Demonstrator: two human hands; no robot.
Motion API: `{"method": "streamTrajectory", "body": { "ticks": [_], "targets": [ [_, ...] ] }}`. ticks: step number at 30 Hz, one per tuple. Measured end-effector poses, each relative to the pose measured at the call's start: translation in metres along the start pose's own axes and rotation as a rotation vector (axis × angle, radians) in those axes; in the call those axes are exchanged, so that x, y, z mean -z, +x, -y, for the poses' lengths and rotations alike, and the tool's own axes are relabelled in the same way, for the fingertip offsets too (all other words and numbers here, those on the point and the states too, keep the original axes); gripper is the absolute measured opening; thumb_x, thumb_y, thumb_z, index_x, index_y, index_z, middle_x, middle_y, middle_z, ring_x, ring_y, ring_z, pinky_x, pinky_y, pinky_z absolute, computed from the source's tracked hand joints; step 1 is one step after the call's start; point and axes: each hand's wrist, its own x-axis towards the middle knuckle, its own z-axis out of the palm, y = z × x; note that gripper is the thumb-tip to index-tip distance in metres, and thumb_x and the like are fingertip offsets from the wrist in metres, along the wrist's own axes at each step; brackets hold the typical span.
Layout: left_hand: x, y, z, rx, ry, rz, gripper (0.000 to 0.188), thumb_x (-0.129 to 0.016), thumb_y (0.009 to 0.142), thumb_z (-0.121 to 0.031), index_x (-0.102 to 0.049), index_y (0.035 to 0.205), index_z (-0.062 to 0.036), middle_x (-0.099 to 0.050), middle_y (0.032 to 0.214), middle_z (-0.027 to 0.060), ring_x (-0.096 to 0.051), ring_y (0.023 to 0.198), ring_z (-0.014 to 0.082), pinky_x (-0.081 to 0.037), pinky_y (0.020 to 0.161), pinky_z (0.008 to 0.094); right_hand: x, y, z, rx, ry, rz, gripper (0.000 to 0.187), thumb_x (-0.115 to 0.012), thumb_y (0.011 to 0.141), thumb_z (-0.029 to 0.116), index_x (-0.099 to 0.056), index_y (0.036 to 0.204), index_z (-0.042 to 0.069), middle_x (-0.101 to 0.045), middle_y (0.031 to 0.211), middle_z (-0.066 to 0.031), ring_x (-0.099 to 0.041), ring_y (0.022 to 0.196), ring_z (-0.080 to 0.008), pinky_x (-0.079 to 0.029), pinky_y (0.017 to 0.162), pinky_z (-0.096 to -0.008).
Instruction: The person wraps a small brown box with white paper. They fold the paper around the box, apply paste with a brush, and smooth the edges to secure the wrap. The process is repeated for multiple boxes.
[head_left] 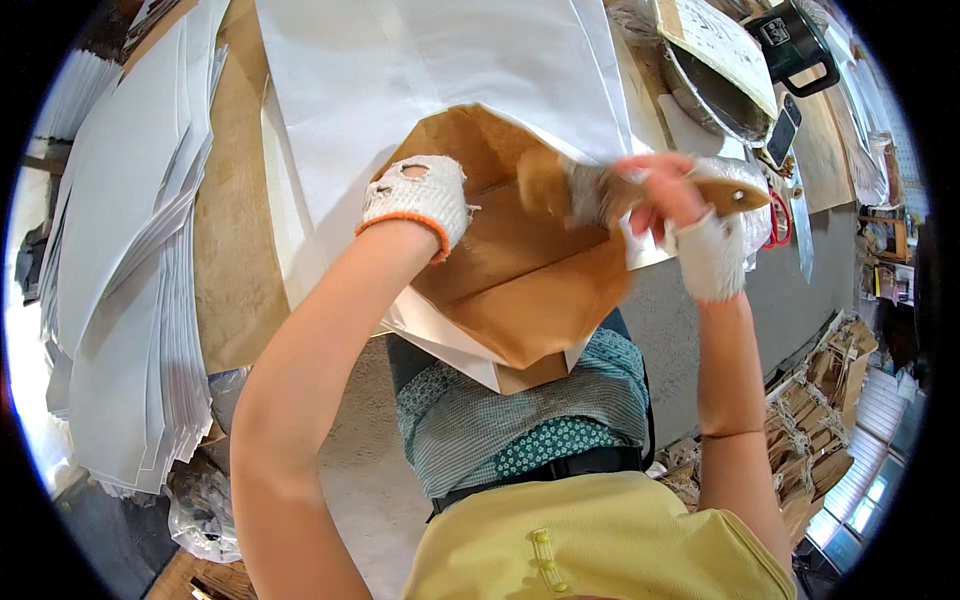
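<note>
A paper bag, white outside and brown inside, lies in front of me with its bottom end folded open into a many-sided brown paper panel. My left hand, in a worn white knit glove with an orange cuff, rests on the left part of that panel; its fingers are hidden from view. My right hand, in a white fingerless glove, grips a wide brush with a wooden handle. The brush's tan bristles point left over the panel's upper right part and are blurred; I cannot tell whether they touch it.
More large white paper sheets lie beyond the panel. Stacks of white bags fill the left side. At the far right are a bucket, a dark mug, a phone, red-handled scissors and a knife blade. Brown bundles sit lower right.
</note>
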Motion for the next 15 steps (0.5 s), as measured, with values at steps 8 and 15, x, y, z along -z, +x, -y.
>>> {"method": "streamTrajectory", "body": {
  "ticks": [8, 15],
  "targets": [
    [-0.006, -0.004, -0.027, -0.097, 0.153, -0.297, 0.02, -0.067, 0.088, -0.018, -0.064, 0.104, -0.0068, -0.067, 0.107, 0.0159, -0.065, 0.105, 0.0318, -0.054, 0.089, 0.043, -0.071, 0.112, -0.065, 0.014, 1.41, -0.465, 0.03, -0.06, 0.094, 0.024, -0.063, 0.116, 0.005, -0.065, 0.106, -0.0101, -0.065, 0.094, -0.0265, -0.053, 0.092, -0.038],
    [-0.08, -0.049, 0.039, -0.17, -0.608, -0.957, 0.053, -0.05, 0.097, -0.026, -0.042, 0.143, 0.0007, -0.042, 0.15, 0.0176, -0.037, 0.142, 0.0294, -0.021, 0.117, 0.0436, -0.106, 0.096, -0.098, 0.231, 0.679, -0.075, 0.033, -0.055, 0.098, 0.028, -0.069, 0.111, 0.001, -0.063, 0.129, -0.014, -0.063, 0.102, -0.0193, -0.053, 0.074, -0.029]
  ]
}}
